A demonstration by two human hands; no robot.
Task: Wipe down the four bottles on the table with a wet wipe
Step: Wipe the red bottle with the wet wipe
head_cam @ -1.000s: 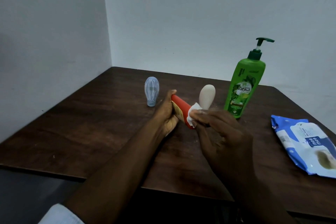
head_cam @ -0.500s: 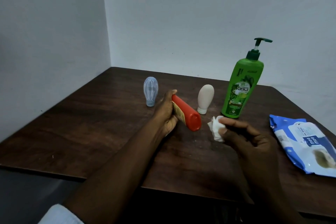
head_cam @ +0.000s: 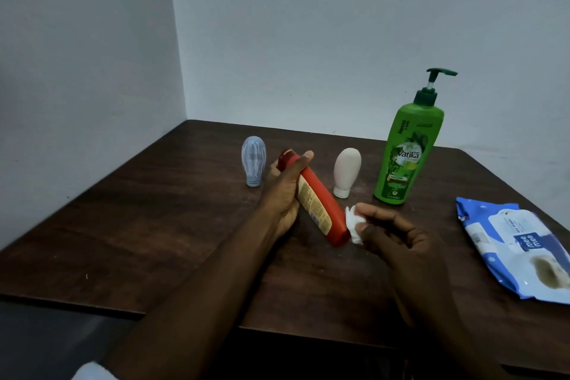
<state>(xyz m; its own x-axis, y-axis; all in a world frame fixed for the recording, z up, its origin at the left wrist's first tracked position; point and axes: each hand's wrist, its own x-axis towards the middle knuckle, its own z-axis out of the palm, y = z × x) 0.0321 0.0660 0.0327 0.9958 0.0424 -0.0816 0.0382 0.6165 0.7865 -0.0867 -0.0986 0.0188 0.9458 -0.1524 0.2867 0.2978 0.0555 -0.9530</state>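
Observation:
My left hand (head_cam: 282,191) grips a red bottle (head_cam: 320,207) with a yellow label, held tilted above the table, its cap end up and away from me. Its lower end touches a crumpled white wet wipe (head_cam: 353,224), which my right hand (head_cam: 394,234) pinches between thumb and fingers. A pale blue bottle (head_cam: 253,160) stands cap-down to the left of the hands. A small cream bottle (head_cam: 347,171) stands cap-down behind the red one. A tall green pump bottle (head_cam: 407,151) stands upright at the right.
A blue and white wet wipe pack (head_cam: 521,253) lies flat near the right edge of the dark wooden table (head_cam: 154,225). White walls meet in a corner behind the table. The front edge of the table runs under my forearms.
The right hand drew the wipe off the red bottle and down to the right, then came back to its lower end. The left hand has turned the bottle steeper.

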